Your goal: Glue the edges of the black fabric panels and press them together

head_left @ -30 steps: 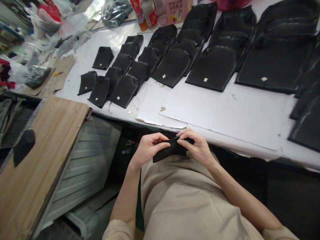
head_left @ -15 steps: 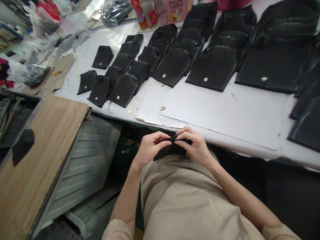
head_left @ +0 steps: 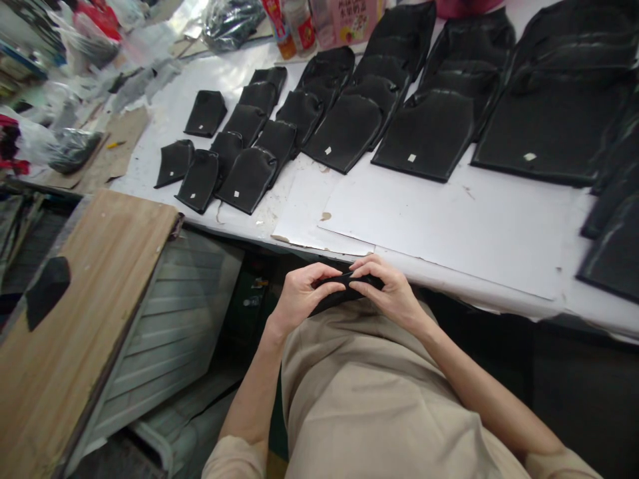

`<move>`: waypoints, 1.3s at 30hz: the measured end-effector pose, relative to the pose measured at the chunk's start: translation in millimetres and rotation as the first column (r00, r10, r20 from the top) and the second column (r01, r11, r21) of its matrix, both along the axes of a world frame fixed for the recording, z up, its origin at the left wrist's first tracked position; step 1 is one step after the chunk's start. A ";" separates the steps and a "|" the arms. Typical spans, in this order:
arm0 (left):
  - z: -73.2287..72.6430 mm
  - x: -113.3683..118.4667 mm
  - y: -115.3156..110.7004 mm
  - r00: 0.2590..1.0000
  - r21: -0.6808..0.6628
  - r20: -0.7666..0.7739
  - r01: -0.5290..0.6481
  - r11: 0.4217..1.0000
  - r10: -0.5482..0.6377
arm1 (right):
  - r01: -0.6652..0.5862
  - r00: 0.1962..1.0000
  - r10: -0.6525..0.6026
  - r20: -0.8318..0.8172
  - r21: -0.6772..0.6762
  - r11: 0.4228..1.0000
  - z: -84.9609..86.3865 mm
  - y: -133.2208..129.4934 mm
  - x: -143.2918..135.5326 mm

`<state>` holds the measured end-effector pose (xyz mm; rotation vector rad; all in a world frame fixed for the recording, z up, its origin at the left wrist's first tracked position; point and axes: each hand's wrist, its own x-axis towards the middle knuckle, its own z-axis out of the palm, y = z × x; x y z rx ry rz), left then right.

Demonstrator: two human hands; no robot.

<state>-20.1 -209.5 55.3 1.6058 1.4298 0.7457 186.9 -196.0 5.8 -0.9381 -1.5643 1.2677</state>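
Note:
Between my two hands, just in front of my body and below the table's front edge, is a black leather-like piece (head_left: 333,301). My left hand (head_left: 301,293) pinches its upper edge between thumb and fingers. On the other side my right hand (head_left: 387,287) grips the same edge, thumb tips almost meeting. Much of the piece is hidden behind my fingers. Black flat pieces of the same look lie on the table in overlapping rows, among them a larger one (head_left: 424,133) and a small one (head_left: 247,179), several with small white labels.
The white-covered table (head_left: 449,219) runs across in front of me. To the left stands a wooden board (head_left: 110,266) with a black piece (head_left: 48,293) on it. Bottles (head_left: 299,26) and a pink box (head_left: 355,21) stand at the back; plastic bags (head_left: 84,40) lie far left.
The held piece has tilted, so less of its lower face shows beneath my hands. Both hands keep their pinch in nearly the same place.

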 end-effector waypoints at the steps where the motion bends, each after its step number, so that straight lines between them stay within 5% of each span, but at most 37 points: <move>1: -1.4 0.7 -0.6 1.000 -0.014 0.016 -0.024 1.000 0.024 | -0.002 1.000 0.002 0.010 0.009 1.000 0.0 0.2 0.1; 10: -8.2 5.1 -1.3 0.986 -0.157 0.122 -0.093 0.983 0.113 | -0.050 0.999 0.049 0.022 0.057 0.997 -0.4 -2.1 2.9; 25: -0.2 4.8 2.1 1.000 -0.031 -0.028 0.012 0.999 -0.013 | 0.067 0.997 -0.068 -0.036 -0.021 0.998 -3.0 -4.4 -4.2; 30: -0.2 -2.6 0.2 0.995 -0.135 0.082 -0.046 0.990 0.058 | 0.133 0.991 -0.133 0.030 0.010 0.991 -8.1 0.3 4.5; 39: 2.6 -14.6 -1.1 0.972 -0.135 0.194 -0.108 0.985 0.133 | 0.038 0.999 -0.040 -0.034 -0.049 0.998 -13.4 10.7 17.0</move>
